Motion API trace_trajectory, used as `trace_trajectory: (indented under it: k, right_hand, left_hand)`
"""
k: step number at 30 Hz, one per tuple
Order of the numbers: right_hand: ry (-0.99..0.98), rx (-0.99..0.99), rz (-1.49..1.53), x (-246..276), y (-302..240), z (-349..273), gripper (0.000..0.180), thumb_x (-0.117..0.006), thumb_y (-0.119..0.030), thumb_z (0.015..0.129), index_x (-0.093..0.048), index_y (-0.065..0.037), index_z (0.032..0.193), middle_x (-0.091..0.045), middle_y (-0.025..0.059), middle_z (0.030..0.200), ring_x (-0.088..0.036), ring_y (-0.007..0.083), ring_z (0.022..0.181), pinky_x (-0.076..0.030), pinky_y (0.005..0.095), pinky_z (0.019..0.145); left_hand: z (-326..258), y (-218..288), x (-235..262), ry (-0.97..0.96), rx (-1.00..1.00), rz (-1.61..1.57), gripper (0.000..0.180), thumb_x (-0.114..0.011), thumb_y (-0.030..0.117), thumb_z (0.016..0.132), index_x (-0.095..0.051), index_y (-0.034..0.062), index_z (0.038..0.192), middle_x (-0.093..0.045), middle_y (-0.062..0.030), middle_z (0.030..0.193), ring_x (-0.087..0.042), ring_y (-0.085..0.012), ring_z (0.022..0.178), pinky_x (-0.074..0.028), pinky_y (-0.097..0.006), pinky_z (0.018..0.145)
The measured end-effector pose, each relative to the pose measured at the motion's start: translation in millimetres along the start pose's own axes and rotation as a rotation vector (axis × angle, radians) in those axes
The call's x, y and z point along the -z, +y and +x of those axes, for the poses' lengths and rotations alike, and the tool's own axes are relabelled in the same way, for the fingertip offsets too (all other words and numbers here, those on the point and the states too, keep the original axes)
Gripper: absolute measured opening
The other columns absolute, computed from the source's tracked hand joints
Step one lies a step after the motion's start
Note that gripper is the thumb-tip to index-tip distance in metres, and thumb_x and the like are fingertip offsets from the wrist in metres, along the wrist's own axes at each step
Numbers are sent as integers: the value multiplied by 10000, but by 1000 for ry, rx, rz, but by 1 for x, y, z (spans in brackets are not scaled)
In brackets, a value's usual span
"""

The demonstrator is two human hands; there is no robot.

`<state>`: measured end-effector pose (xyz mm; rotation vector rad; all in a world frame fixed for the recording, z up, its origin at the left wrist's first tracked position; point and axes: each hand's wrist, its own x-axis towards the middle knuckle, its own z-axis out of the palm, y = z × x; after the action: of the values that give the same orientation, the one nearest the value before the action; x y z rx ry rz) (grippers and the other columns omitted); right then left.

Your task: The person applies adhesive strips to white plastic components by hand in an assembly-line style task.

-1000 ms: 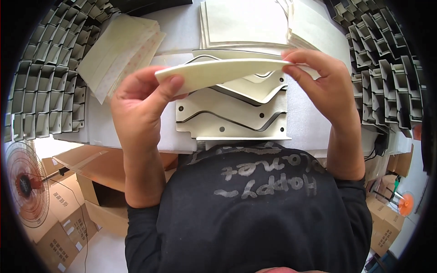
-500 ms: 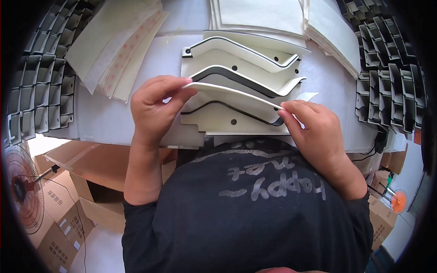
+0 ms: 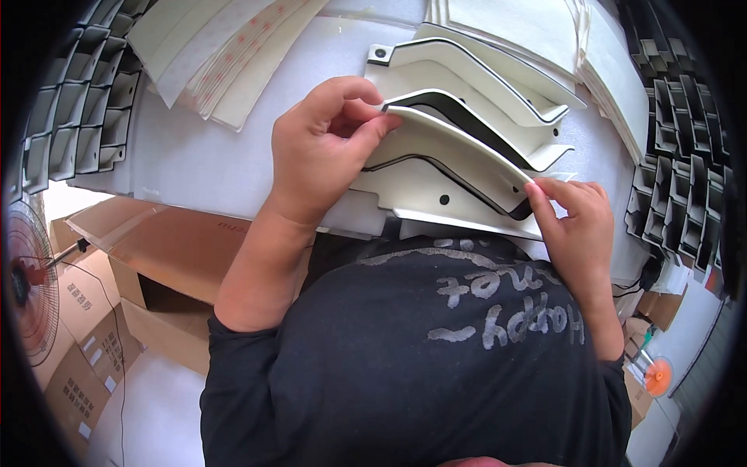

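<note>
A thin cream strip is stretched between my two hands. Pinched at its left end by finger and thumb is my left hand's hold; my right hand pinches the right end. The strip stands along the bent, dark-edged wall of the nearest cream-faced panel, which has dark round holes; whether it is stuck there I cannot tell. Just behind lies a middle panel with a black bent wall, its left end close to my left fingertips. The farthest panel has a pale zigzag wall.
Stacked cream sheets lie at the back left and back right. Dark-edged panels are stacked at the left and right of the white table. Below left are a cardboard box and a fan.
The whole view has shifted and tilted, so the panels appear farther right. My left hand has brought the strip's left end up against the middle panel's wall end. Both pinches remain.
</note>
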<state>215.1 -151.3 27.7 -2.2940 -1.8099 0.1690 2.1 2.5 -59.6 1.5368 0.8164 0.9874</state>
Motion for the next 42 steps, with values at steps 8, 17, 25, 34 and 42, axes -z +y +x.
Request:
trace_trajectory:
  k: [8, 17, 25, 34, 42]
  right_hand:
    - [-20, -57, 23, 0, -6, 4, 131, -695, -206, 816, -715, -78, 802, -641, 57, 638, -586, 208, 607, -419, 325, 727]
    - [-24, -101, 19, -2, -4, 2, 138, -703, -221, 812, -727, -85, 818, -659, 59, 676, -602, 220, 680, -441, 327, 746]
    - [-2, -105, 25, -1, -5, -1, 111, -723, -196, 797, -734, -88, 819, -677, 44, 709, -601, 205, 682, -453, 312, 712]
    - [55, -104, -28, 7, -13, -2, 124, -727, -198, 810, -746, -88, 863, -697, 49, 758, -596, 167, 682, -453, 294, 683]
    - [-31, -245, -47, 0, -16, 1, 189, -707, -278, 827, -748, -96, 859, -667, 39, 715, -564, 168, 684, -442, 309, 647]
  left_hand:
    - [0, -10, 2, 45, -44, 69, 218, -779, 33, 737, -563, 44, 763, -526, 26, 634, -497, -45, 581, -431, -194, 545]
    - [0, -8, -1, 47, -64, 78, 261, -773, 19, 732, -515, 47, 718, -513, 21, 619, -498, -41, 573, -425, -200, 536]
    - [4, 10, 3, -34, 82, 143, 159, -739, 9, 792, -624, 30, 901, -620, 6, 741, -602, -53, 686, -483, -180, 618]
    - [35, 49, 15, -325, 385, 244, 120, -681, 107, 828, -725, -1, 854, -668, -92, 773, -618, -140, 715, -481, -270, 650]
    - [35, 40, 20, -382, 204, 258, 143, -668, 89, 848, -715, -24, 921, -673, -76, 684, -580, -99, 573, -451, -224, 551]
